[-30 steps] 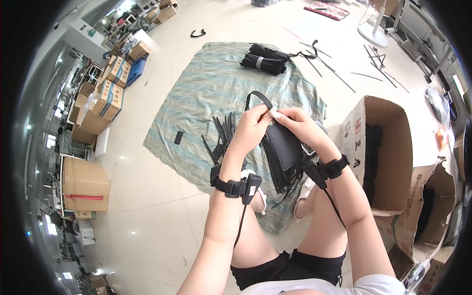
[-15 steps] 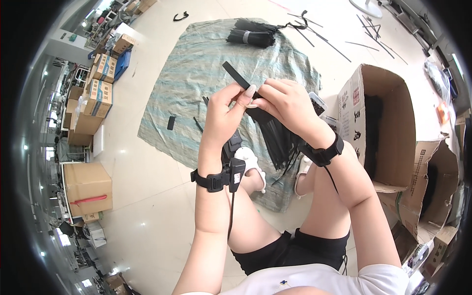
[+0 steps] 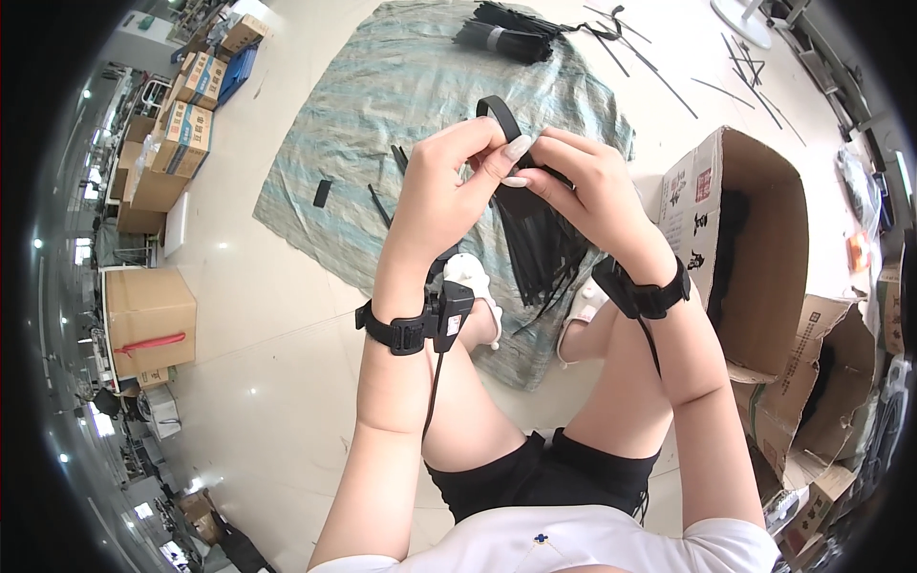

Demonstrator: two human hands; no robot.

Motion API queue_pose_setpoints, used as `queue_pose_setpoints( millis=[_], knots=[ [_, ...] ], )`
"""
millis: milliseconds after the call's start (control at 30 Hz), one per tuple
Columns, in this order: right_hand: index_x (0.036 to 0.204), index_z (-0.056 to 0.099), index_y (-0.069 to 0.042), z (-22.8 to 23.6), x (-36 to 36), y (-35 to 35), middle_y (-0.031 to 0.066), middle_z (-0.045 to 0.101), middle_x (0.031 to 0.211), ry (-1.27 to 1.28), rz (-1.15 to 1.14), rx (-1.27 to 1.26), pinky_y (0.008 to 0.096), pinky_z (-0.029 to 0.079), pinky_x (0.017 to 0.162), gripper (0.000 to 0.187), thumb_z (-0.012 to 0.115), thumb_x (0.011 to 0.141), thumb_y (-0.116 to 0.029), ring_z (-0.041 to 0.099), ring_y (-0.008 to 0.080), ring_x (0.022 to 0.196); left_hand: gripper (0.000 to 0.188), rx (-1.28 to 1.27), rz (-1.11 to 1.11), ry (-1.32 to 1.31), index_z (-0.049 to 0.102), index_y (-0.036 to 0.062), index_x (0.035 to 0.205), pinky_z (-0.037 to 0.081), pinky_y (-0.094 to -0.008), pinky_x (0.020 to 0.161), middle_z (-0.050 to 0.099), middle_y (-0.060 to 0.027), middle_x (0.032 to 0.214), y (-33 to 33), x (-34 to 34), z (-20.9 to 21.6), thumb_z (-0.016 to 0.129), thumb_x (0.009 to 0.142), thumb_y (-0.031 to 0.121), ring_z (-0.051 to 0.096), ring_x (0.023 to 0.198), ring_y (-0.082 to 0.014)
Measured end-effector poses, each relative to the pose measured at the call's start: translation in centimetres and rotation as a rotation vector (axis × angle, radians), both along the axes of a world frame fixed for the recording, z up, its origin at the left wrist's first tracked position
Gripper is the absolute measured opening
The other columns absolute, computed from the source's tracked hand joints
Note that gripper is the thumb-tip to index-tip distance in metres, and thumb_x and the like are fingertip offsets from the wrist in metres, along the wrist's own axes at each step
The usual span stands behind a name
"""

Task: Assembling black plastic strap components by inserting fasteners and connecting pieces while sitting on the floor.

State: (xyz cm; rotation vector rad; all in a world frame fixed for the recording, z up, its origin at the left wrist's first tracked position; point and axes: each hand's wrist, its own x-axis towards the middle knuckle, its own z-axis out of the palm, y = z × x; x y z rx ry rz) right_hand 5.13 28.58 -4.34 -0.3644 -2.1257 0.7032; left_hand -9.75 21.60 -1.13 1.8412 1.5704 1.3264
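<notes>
A flat black strap [image 3: 507, 118] arches up in a small loop between my hands, above the striped woven sheet. My left hand [image 3: 447, 177] is closed in a pinch on the strap, thumb and forefinger at the loop's base. Against it, my right hand [image 3: 597, 186] grips the same strap, its fingers curled and partly hiding it. Just below my hands hangs or lies a thick bunch of black strips [image 3: 544, 253] between my feet; its upper end is covered by my right hand. I wear a black band with a small device on each wrist.
The blue-green woven sheet [image 3: 330, 129] covers the floor ahead, with a banded bundle of black strips [image 3: 506, 40] at its far edge. A small black piece [image 3: 323, 194] lies at left. Open cardboard boxes [image 3: 764, 248] stand at right, loose strips [image 3: 750, 72] beyond; more cartons [image 3: 148, 310] stand left.
The strap stuck out straight beyond my left hand; now its free end is bent round into a loop. Both hands have moved slightly, and the whole view has shifted.
</notes>
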Motion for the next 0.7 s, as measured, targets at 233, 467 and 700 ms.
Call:
queue_pose_setpoints(
  millis=[233, 467, 700],
  knots=[
    [0.076, 0.054, 0.001, 0.4, -0.2, -0.1, 0.0112, 0.045, 0.062, 0.056, 0.065, -0.309, 0.0303, 0.037, 0.05, 0.019, 0.059, 0.083, -0.016, 0.04, 0.0245, 0.053, 0.021, 0.033, -0.02, -0.042, 0.044, -0.0001, 0.07, 0.028, -0.0212, 0.049, 0.037, 0.0015, 0.06, 0.0, 0.1, 0.0, 0.054, 0.087, 0.009, 0.035, 0.056, -0.0063],
    [0.064, 0.047, -0.002, 0.4, 0.6, 0.1, -0.0075, 0.034, 0.058, -0.001, 0.249, -0.73, 0.0203, 0.025, 0.047, 0.032, 0.06, 0.085, -0.023, 0.031, 0.0018, 0.056, 0.015, 0.089, -0.067, -0.072, 0.047, 0.0001, 0.073, 0.029, -0.0218, 0.05, 0.039, -0.0001, 0.061, 0.3, 0.3, -0.3, 0.055, 0.083, 0.008, 0.035, 0.056, -0.0071],
    [0.081, 0.063, -0.003, 0.8, 0.4, -1.7, -0.0027, 0.057, 0.073, 0.182, 0.153, -1.131, 0.017, 0.039, 0.058, 0.018, 0.062, 0.082, -0.02, 0.05, 0.0028, 0.066, 0.024, -0.124, -0.319, -0.46, 0.051, 0.004, 0.07, 0.027, -0.0192, 0.049, 0.043, 0.0066, 0.06, 0.0, 0.0, -0.1, 0.052, 0.088, 0.02, 0.036, 0.055, -0.0024]
  ],
)
